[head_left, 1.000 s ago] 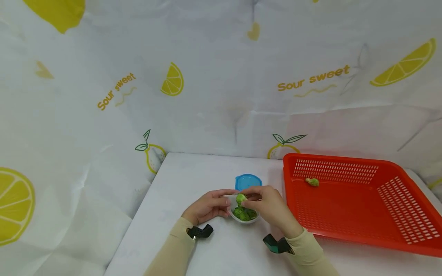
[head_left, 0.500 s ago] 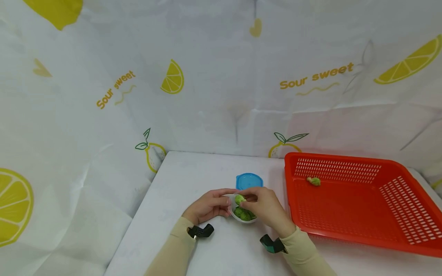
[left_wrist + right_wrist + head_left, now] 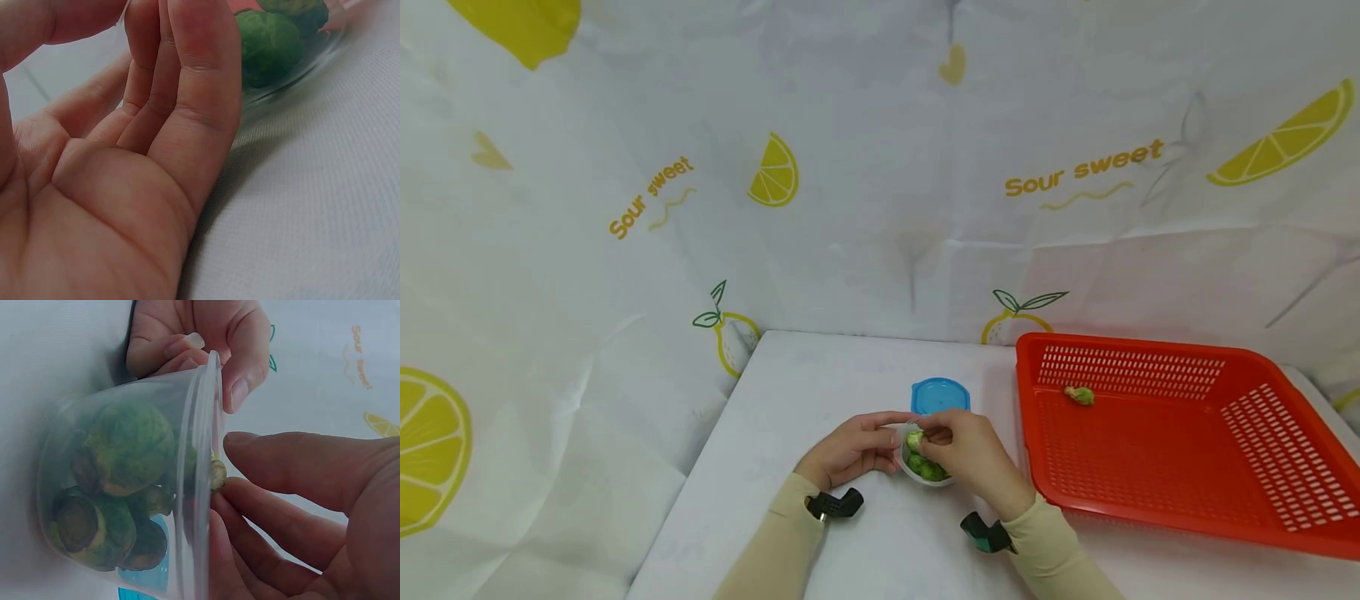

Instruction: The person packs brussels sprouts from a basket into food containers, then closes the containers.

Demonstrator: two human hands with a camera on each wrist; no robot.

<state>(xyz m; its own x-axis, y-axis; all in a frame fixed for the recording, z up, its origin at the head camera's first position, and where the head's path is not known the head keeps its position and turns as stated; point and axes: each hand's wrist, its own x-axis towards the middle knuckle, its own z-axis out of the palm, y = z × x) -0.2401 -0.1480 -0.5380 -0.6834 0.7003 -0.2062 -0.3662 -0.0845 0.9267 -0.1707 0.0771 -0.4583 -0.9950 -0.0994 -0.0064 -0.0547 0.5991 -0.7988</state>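
Your right grip (image 3: 973,454) pinches 1 sprout (image 3: 914,440), stem end up, at the mouth of the cup (image 3: 199,506), just right of your left grip (image 3: 853,446), curved against the cup's left side.

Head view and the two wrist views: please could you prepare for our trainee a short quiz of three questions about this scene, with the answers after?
1. Count: how many Brussels sprouts lie in the red basket?
2. True or false: the blue lid lies on the white table, off the clear plastic tub.
3. Choose: which one does the person's left hand touch? A) the red basket; B) the clear plastic tub; C) the sprout in the basket.

Key: 1. One. 2. True. 3. B.
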